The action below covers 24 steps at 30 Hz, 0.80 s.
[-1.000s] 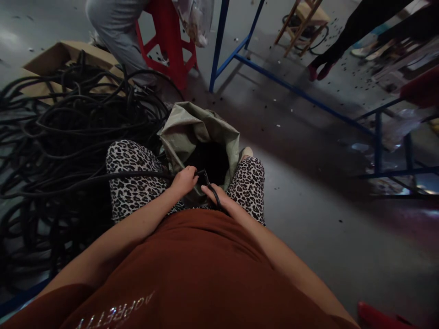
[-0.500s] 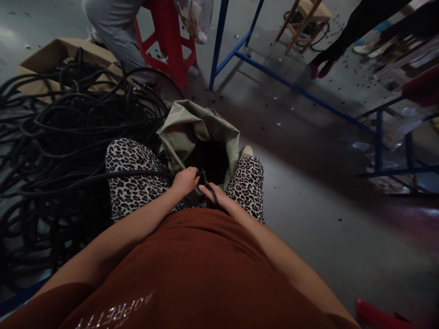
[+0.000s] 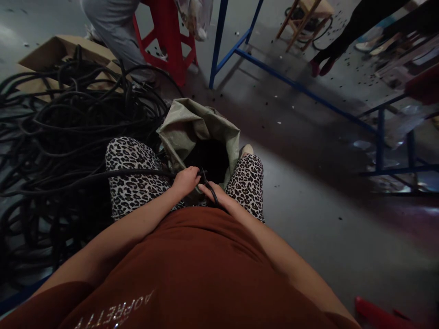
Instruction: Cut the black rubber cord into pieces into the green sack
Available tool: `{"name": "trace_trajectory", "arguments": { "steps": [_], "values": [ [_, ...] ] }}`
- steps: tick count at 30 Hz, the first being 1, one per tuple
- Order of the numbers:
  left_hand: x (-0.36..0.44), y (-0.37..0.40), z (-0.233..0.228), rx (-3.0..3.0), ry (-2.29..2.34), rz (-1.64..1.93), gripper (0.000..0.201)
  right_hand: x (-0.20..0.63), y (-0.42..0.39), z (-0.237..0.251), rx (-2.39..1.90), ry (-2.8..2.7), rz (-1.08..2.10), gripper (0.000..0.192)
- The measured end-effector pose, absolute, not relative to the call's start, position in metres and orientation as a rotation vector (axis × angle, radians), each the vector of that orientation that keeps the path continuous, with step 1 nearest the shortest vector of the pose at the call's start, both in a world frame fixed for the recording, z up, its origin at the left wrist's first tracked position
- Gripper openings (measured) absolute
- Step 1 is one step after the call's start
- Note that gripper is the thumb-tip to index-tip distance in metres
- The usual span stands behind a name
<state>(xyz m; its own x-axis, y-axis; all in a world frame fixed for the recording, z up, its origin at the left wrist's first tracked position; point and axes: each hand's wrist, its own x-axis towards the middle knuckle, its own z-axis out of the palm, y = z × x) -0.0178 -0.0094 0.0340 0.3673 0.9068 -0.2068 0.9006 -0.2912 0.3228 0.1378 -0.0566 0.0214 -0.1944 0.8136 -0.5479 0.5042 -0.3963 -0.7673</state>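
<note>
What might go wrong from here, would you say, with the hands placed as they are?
The left hand grips the black cord very near the scissors-like tool in the right hand, so a slip might nick a finger.
The cord runs across the left leg toward a tangled pile, so it could snag if pulled.
The sack has a folded, uneven rim that might sag inward.

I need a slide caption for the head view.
Left hand grips a black cord, right hand a scissors-like tool, at an open sack.
</note>
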Motion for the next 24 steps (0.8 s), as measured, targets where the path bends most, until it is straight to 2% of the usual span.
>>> {"name": "trace_trajectory", "arguments": {
  "steps": [8, 17, 24],
  "values": [
    [-0.017, -0.009, 0.033, 2.276, 1.532, 0.011, 0.025, 0.138, -0.057, 0.018, -1.824, -1.581, 1.575, 0.039],
    [-0.024, -0.013, 0.044, 2.432, 1.509, -0.070, 0.028, 0.134, -0.058, 0.025, -1.850, -1.328, 1.668, 0.040],
    [-0.023, -0.010, 0.041, 2.370, 1.531, -0.090, 0.028, 0.137, -0.055, 0.016, -1.925, -1.522, 1.463, 0.036]
  ]
}}
